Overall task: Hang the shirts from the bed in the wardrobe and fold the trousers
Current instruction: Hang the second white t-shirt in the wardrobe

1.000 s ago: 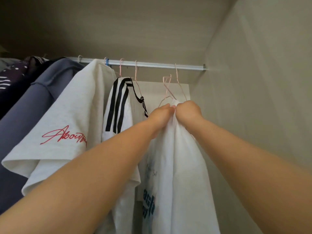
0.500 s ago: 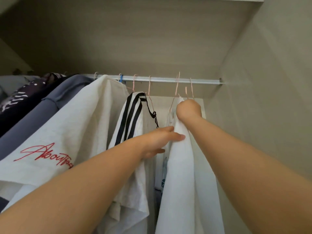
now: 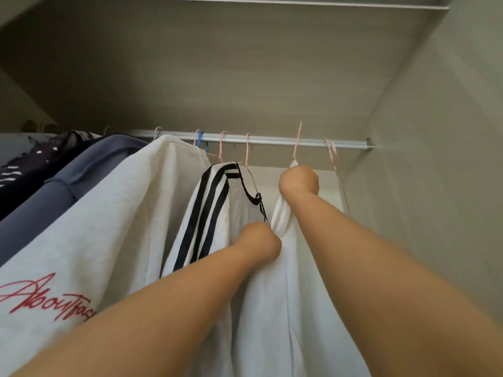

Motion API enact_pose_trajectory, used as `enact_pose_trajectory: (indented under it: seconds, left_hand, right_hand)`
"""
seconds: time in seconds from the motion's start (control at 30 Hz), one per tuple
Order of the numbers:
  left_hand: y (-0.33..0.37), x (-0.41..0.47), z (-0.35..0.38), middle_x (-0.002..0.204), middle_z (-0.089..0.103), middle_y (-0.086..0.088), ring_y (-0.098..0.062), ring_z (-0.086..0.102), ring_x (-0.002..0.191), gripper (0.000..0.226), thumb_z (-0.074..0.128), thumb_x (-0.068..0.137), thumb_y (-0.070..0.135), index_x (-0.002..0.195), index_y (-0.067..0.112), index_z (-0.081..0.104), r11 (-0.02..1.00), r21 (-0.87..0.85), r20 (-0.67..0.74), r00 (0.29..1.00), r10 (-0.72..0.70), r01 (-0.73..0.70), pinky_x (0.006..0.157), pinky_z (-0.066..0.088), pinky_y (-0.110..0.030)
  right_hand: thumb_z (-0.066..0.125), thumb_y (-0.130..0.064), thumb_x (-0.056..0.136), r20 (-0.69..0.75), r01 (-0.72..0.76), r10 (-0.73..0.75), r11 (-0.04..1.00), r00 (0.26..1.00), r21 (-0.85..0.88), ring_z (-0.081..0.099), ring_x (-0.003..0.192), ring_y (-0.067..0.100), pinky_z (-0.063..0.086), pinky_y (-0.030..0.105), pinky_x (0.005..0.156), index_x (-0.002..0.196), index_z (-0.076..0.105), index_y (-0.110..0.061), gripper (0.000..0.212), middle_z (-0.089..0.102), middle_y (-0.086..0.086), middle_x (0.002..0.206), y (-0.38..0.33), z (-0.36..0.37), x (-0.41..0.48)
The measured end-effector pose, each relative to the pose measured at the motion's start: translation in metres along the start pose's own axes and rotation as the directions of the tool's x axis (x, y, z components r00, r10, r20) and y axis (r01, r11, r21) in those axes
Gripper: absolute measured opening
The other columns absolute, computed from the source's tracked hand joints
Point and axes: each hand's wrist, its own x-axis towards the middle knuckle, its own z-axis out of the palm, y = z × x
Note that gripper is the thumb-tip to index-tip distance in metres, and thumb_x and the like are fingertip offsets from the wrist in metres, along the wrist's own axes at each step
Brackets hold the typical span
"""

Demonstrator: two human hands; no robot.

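Five garments hung in a row under one metal rail point(image 3: 272, 142), and two bare hands worked at the last of them. From the left came a dark patterned garment point(image 3: 30, 161), a blue-grey top point(image 3: 65, 194), a light grey shirt point(image 3: 114, 227) with red script on its sleeve, and a striped shirt point(image 3: 215, 210), white with black bands. Several pink wire hooks and one blue hook point(image 3: 200, 138) sat on the rail above them. The left hand point(image 3: 261, 242) was curled tight on a bunched fold of the white shirt point(image 3: 288, 308). It lay below and left of the right hand point(image 3: 298, 181), which was closed round the shirt's top, just under the rail. From that fist a pink hanger hook point(image 3: 297, 140) rose across the rail; whether it sat on it could not be told. The white shirt was plain and creased lengthwise, hanging down between the forearms. Further right, what looked like two empty pink hangers point(image 3: 334, 159) hung near the rail's end, beside the pale wall of the wardrobe point(image 3: 435, 200); a beige panel closed the top.
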Motion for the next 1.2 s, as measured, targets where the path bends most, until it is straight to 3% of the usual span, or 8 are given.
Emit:
enact_pose_trajectory:
  seconds: [0.13,0.27,0.43,0.53,0.67,0.77,0.93,1.2]
  left_hand:
    - [-0.003,0.002,0.004,0.117,0.059,-0.012,-0.027,0.058,0.104,0.026,0.041,0.095,0.010,0.116,0.005,0.056,0.999,-0.006,-0.008,0.999,0.039,-0.039,0.073,0.042,-0.026]
    - [-0.005,-0.007,0.011,0.115,0.060,-0.010,-0.026,0.057,0.103,0.024,0.042,0.095,0.012,0.113,0.007,0.056,0.993,0.011,-0.053,0.992,0.117,-0.116,0.073,0.040,-0.027]
    - [-0.005,-0.026,0.015,0.110,0.060,-0.008,-0.027,0.057,0.098,0.039,0.052,0.093,0.032,0.126,0.016,0.040,0.983,-0.010,-0.196,0.964,0.178,-0.183,0.069,0.040,-0.031]
    - [-0.009,-0.040,0.016,0.114,0.059,-0.002,-0.023,0.058,0.101,0.065,0.065,0.083,0.041,0.135,0.022,0.030,0.981,-0.059,-0.202,0.965,0.168,-0.183,0.072,0.044,-0.031]
    - [-0.010,-0.062,0.015,0.132,0.047,0.000,-0.020,0.054,0.112,0.089,0.069,0.078,0.032,0.145,0.027,0.011,0.978,-0.041,-0.191,0.962,0.194,-0.206,0.080,0.046,-0.031]
    - [-0.013,-0.088,0.021,0.144,0.032,-0.002,-0.019,0.046,0.122,0.100,0.067,0.080,0.028,0.150,0.026,-0.006,0.975,-0.109,-0.183,0.968,0.173,-0.195,0.092,0.042,-0.028]
    - [-0.024,-0.137,0.040,0.150,0.021,-0.001,-0.017,0.043,0.126,0.103,0.068,0.083,0.032,0.150,0.025,-0.010,0.976,-0.156,-0.170,0.977,0.128,-0.155,0.088,0.033,-0.020]
    - [-0.055,-0.211,0.061,0.157,0.013,0.001,-0.010,0.019,0.140,0.098,0.065,0.084,0.040,0.151,0.022,-0.004,0.991,-0.136,-0.089,0.996,-0.008,-0.004,0.089,0.013,-0.007]
  right_hand:
    - [0.041,-0.009,0.093,0.029,-0.037,0.039,0.997,0.999,-0.064,0.048,0.078,0.023,0.035,0.027,0.056,0.114,0.058,-0.004,0.028,0.061,0.010,0.109,0.000,-0.001,0.004]
    - [0.040,-0.006,0.092,0.097,-0.016,0.028,0.993,0.995,-0.120,0.046,0.068,0.021,0.036,0.025,0.055,0.104,0.057,-0.005,0.022,0.050,0.005,0.083,0.004,-0.004,0.002]
    - [0.040,-0.009,0.089,0.205,-0.014,0.037,0.994,0.978,-0.112,0.043,0.054,0.019,0.031,0.025,0.044,0.089,0.049,-0.005,0.010,0.044,0.006,0.068,0.004,-0.007,-0.008]
    - [0.043,-0.014,0.088,0.206,0.021,-0.011,0.999,0.978,-0.047,0.048,0.063,0.020,0.034,0.025,0.050,0.098,0.049,-0.006,0.015,0.051,0.007,0.081,0.004,-0.008,-0.021]
    - [0.049,-0.019,0.087,0.186,0.158,-0.149,0.987,0.971,-0.034,0.049,0.109,0.030,0.038,0.030,0.076,0.128,0.042,-0.007,0.043,0.044,0.011,0.125,0.014,-0.007,-0.050]
    - [0.053,-0.018,0.085,0.218,0.188,-0.191,0.981,0.957,0.036,0.052,0.104,0.029,0.039,0.030,0.074,0.125,0.043,-0.008,0.042,0.050,0.011,0.120,0.031,-0.009,-0.087]
    - [0.054,-0.022,0.085,0.207,0.152,-0.169,0.984,0.964,0.098,0.054,0.080,0.024,0.039,0.026,0.055,0.117,0.044,-0.012,0.035,0.055,0.006,0.096,0.061,-0.020,-0.154]
    - [0.055,-0.022,0.086,0.235,-0.025,-0.003,0.993,0.972,0.117,0.060,0.091,0.029,0.052,0.038,0.077,0.120,0.046,-0.012,0.037,0.062,0.009,0.105,0.110,-0.047,-0.233]
